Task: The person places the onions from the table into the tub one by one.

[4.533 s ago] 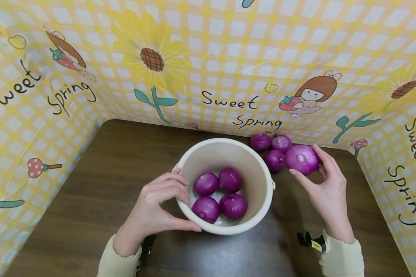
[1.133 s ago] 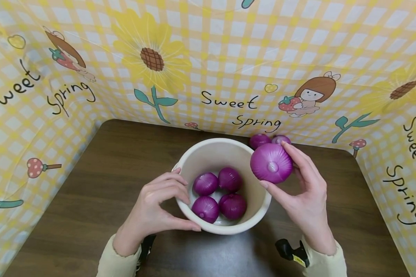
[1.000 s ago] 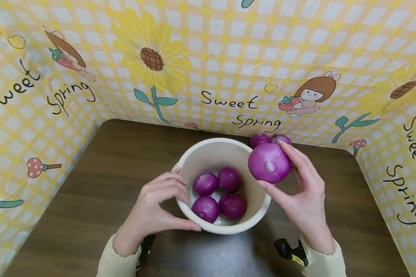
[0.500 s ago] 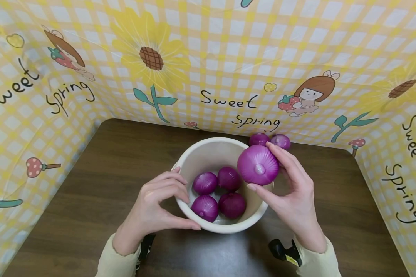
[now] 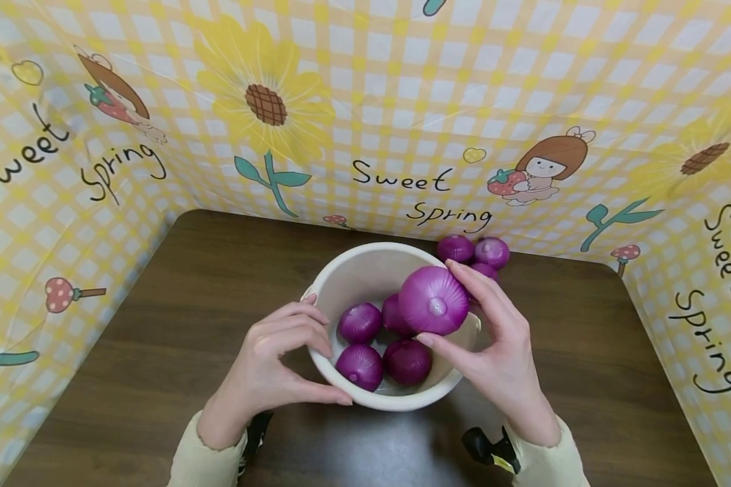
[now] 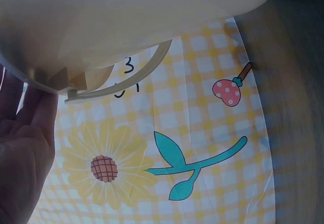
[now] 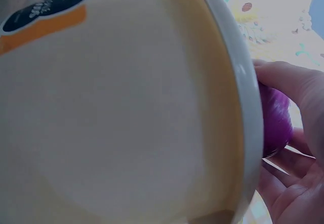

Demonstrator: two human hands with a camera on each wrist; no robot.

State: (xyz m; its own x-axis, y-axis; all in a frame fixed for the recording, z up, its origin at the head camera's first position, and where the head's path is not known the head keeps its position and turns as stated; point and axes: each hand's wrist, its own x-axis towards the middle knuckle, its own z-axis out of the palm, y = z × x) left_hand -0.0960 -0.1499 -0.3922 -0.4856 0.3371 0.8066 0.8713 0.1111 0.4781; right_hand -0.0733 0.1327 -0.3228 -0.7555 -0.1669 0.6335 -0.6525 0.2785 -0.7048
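A cream bucket (image 5: 396,404) stands on the table, with several purple onions (image 5: 359,366) lying at its bottom. My left hand (image 5: 274,358) grips the bucket's left rim, fingertips over the edge and thumb along the near side. In the left wrist view the bucket's wall (image 6: 126,11) and handle (image 6: 147,72) show beside that hand. My right hand (image 5: 499,352) pinches a purple onion (image 5: 434,299) between thumb and fingers, over the right part of the bucket's mouth. It hides part of one onion inside. The right wrist view has the held onion (image 7: 276,120) partly behind the rim.
Behind the bucket on the right, three more purple onions (image 5: 455,248) sit on the brown wooden table (image 5: 128,352), close to the back cloth. Yellow checked cloth (image 5: 365,101) with printed flowers encloses the table at the back and both sides.
My right hand has carried the onion leftward, from beside the loose onions at the right to over the bucket's mouth. The left hand keeps its grip on the rim, and the bucket stays put.
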